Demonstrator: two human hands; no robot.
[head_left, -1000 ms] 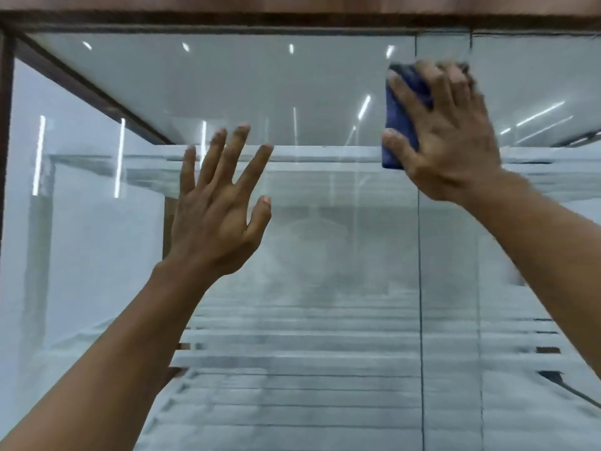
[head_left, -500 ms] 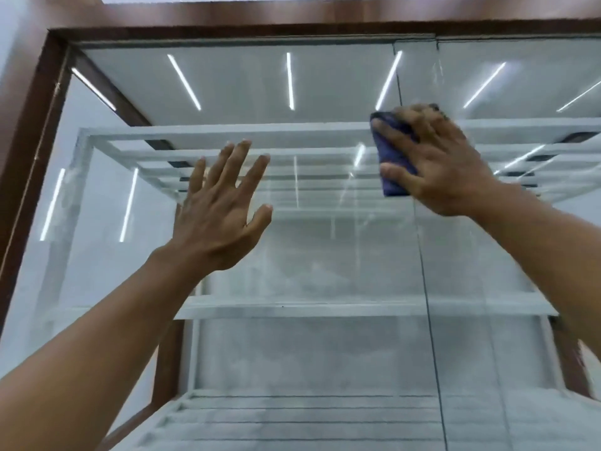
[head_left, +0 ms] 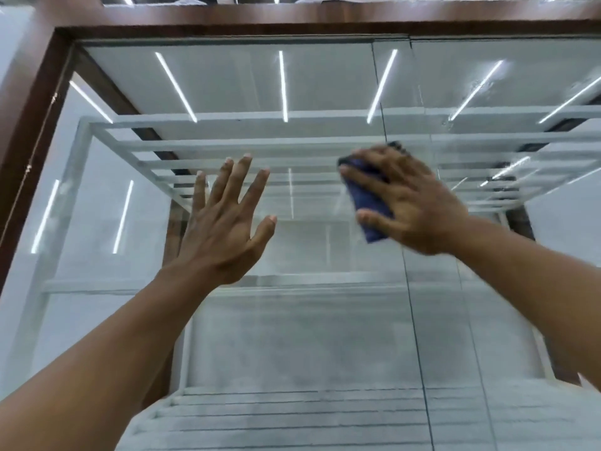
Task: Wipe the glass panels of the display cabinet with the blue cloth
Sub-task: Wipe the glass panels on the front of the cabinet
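The left hand (head_left: 224, 229) is raised in front of the left glass panel (head_left: 292, 336) of the display cabinet (head_left: 39, 125), fingers straight and fanned apart, thumb out to the side, holding nothing; whether the palm touches the glass cannot be told. The right hand (head_left: 413, 209), blurred, lies spread over the blue cloth (head_left: 367, 203) and presses it flat against the glass, with the index finger across the cloth's upper part and the thumb across its lower part. The folded cloth shows between those two digits, and a dark corner peeks out above the fingers. It sits in the upper half of the cabinet front, at the vertical seam (head_left: 416, 353) where the left panel meets the right glass panel (head_left: 487, 353), mostly on the left side of that seam. Both forearms reach up from the bottom corners of the view. Behind the glass run white slatted shelves (head_left: 260, 148), and thin bright light strips (head_left: 283, 86) reflect near the top edge, under the brown wooden frame
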